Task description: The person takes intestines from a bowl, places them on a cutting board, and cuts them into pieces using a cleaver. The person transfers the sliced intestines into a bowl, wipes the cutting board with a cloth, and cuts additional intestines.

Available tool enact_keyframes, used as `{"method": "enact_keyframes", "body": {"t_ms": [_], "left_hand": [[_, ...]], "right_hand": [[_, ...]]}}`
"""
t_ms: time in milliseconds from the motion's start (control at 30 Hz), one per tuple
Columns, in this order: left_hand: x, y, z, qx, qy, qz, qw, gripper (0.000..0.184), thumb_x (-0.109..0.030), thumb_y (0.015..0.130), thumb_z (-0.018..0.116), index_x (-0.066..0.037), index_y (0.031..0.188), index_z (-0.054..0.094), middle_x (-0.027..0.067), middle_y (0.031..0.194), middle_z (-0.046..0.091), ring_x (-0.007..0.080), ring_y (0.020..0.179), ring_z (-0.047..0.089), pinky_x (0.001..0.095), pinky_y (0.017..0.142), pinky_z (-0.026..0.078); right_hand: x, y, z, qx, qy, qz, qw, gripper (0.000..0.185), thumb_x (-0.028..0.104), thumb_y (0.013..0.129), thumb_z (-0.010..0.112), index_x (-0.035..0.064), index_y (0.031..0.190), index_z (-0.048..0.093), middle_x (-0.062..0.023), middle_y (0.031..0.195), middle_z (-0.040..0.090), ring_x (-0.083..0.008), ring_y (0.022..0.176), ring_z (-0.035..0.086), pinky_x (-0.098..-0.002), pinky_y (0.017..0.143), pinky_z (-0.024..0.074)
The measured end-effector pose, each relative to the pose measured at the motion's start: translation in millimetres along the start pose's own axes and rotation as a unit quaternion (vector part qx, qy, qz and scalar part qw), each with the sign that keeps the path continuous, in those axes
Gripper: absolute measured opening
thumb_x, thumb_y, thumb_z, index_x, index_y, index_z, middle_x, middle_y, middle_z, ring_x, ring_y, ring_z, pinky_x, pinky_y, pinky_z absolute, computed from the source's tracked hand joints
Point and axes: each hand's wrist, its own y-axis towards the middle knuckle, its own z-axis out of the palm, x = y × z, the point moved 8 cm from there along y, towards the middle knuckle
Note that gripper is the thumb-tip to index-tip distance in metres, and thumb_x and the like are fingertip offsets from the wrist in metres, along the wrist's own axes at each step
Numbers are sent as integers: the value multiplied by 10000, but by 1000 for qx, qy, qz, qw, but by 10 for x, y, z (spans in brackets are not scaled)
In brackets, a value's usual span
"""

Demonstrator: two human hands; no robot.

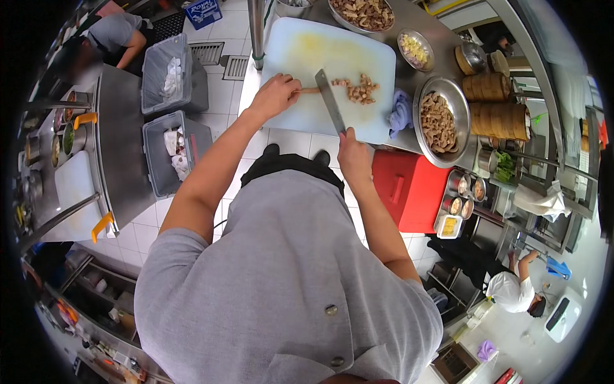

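My right hand (pixel 354 157) is wrapped round the handle of a cleaver (pixel 330 102), its blade tilted over the white cutting board (pixel 288 51). With bent fingers, my left hand (pixel 275 96) grips a brownish strip of meat (pixel 309 90) lying flat on the board. The strip's other end reaches the blade. A small heap of chopped meat pieces (pixel 362 89) lies on the board just to the right of the blade. Yellowish stains mark the board's surface.
Beside the board are a blue cloth (pixel 400 114), a metal bowl of meat strips (pixel 439 125), another meat bowl (pixel 362 13) and a bowl of chopped yellow pieces (pixel 416 48). Bamboo steamers (pixel 495 105) stand farther right, a red box (pixel 403 191) below. Two other people work nearby.
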Motion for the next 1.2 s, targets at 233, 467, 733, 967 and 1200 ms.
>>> {"method": "enact_keyframes", "body": {"t_ms": [233, 467, 733, 967, 1200], "left_hand": [[-31, -31, -66, -13, -11, -8, 1000, 133, -104, 864, 742, -79, 973, 670, 79, 933, 674, 315, 915, 640, 444, 833, 556], [-10, 12, -40, 1, 0, 0, 1000, 136, -113, 862, 748, -83, 964, 662, 70, 929, 676, 309, 921, 640, 445, 835, 556], [-65, -70, -30, 0, -10, 4, 1000, 139, -109, 858, 747, -87, 965, 662, 64, 938, 680, 308, 912, 635, 433, 835, 554], [-81, -68, -107, -6, -2, 3, 1000, 139, -126, 858, 755, -92, 962, 669, 58, 934, 674, 309, 910, 627, 432, 827, 550], [-26, -82, -74, 5, -4, 10, 1000, 143, -151, 855, 768, -98, 953, 678, 59, 949, 672, 311, 918, 625, 437, 839, 546]], "right_hand": [[94, -79, -297, -34, 73, 9, 997, 271, 311, 1103, 462, 46, 1100, 518, -287, 757, 689, -517, 766, 692, -617, 685, 542], [-8, 81, 57, 10, 24, -5, 1000, 271, 310, 1105, 462, 45, 1116, 521, -300, 790, 695, -525, 796, 689, -614, 711, 541], [88, -66, 33, 6, 62, 0, 998, 262, 310, 1104, 467, 52, 1107, 515, -307, 806, 698, -531, 805, 687, -626, 712, 526], [127, -58, -220, -13, 84, 7, 996, 268, 315, 1110, 447, 54, 1109, 510, -304, 792, 691, -532, 796, 686, -629, 703, 530], [112, -43, 161, 51, 51, 9, 997, 264, 317, 1104, 464, 60, 1116, 523, -302, 814, 698, -537, 816, 685, -641, 723, 526]]}}
